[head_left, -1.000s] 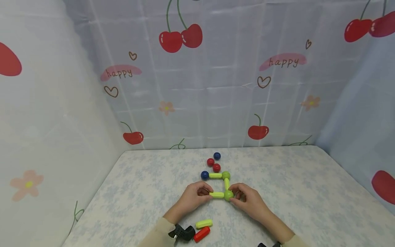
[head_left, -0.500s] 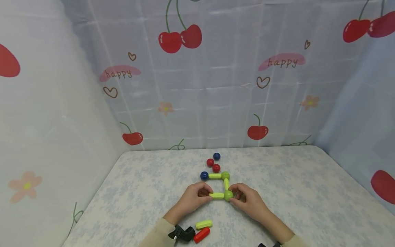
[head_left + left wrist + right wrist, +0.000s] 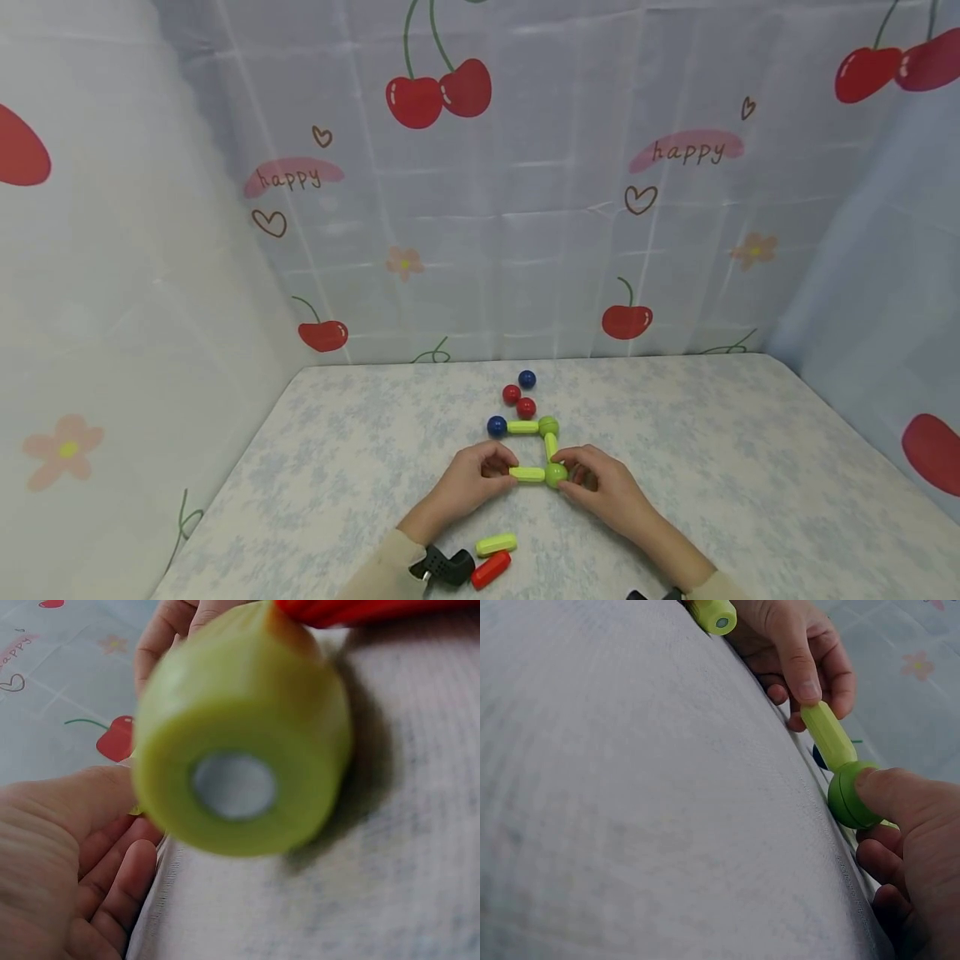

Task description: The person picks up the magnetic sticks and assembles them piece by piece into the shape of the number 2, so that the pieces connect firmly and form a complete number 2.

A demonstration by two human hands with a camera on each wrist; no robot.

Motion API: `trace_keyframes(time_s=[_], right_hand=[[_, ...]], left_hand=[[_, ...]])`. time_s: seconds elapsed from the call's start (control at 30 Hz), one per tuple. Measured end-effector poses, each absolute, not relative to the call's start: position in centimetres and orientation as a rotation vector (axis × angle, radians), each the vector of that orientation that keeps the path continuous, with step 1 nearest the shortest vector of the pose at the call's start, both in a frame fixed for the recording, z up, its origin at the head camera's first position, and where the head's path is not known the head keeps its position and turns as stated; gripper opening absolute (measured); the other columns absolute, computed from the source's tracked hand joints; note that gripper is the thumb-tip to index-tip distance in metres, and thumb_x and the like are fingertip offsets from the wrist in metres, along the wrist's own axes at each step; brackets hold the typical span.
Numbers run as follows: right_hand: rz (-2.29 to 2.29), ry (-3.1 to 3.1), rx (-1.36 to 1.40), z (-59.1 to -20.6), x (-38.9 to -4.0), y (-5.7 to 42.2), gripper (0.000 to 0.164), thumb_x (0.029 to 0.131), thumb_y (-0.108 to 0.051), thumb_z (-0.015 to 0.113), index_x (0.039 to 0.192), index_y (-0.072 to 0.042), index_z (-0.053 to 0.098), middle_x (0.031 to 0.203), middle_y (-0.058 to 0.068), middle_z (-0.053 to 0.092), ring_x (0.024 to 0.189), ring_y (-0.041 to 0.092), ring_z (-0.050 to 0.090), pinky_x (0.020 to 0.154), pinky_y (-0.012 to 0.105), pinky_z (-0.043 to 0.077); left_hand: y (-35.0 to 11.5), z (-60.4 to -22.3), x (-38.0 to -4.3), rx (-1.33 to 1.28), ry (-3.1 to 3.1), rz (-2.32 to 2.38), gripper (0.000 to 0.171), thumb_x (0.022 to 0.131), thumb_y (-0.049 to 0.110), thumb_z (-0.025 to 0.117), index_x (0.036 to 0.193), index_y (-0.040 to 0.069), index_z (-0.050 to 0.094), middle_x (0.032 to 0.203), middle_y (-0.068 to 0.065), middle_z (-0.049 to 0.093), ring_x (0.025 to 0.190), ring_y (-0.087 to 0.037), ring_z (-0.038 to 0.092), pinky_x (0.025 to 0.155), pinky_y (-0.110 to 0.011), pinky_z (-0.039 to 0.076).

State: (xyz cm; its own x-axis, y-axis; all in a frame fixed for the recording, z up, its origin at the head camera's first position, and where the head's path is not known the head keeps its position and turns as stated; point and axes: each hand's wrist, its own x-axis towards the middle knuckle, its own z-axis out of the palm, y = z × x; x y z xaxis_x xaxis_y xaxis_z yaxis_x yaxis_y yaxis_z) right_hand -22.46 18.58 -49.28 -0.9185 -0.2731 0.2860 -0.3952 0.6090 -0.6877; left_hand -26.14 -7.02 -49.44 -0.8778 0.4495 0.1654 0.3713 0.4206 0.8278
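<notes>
My left hand pinches the free end of a yellow-green magnetic stick between thumb and fingers. That stick's other end meets a green ball, which my right hand holds with thumb and forefinger. In the right wrist view the thumb lies on the green ball, and the stick runs from it to the left fingertips. From this ball another yellow-green stick leads back to a second green ball. A third stick links that ball to a blue ball.
Behind the joined pieces lie two red balls and another blue ball. Nearer the body, by the left wrist, a loose yellow-green stick lies beside a red stick. The loose stick's end fills much of the left wrist view.
</notes>
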Motion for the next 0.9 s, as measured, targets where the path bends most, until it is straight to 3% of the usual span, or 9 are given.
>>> trace_keyframes(time_s=[0.4,0.9], right_hand=[[1.219,-2.683,0.557,-49.22,-22.39,18.55,0.032,0.087,-0.022,0.078,0.118,-0.024,0.067,0.096,-0.007,0.063,0.076,-0.002,0.055,0.062,0.021,0.047],[1.219,-2.693,0.544,-48.97,-22.27,18.5,0.033,0.087,-0.02,0.078,0.118,-0.024,0.066,0.097,-0.007,0.063,0.076,-0.001,0.056,0.063,0.021,0.048]], left_hand=[[-7.05,-49.46,-26.11,0.6,2.489,1.587,0.01,0.098,0.03,0.064,0.104,0.023,0.068,0.096,0.005,0.067,0.078,-0.009,0.062,0.066,-0.023,0.052],[-6.98,-49.26,-26.27,0.511,2.417,1.7,0.013,0.101,0.024,0.06,0.105,0.015,0.068,0.099,-0.002,0.07,0.082,-0.015,0.065,0.068,-0.026,0.056]])
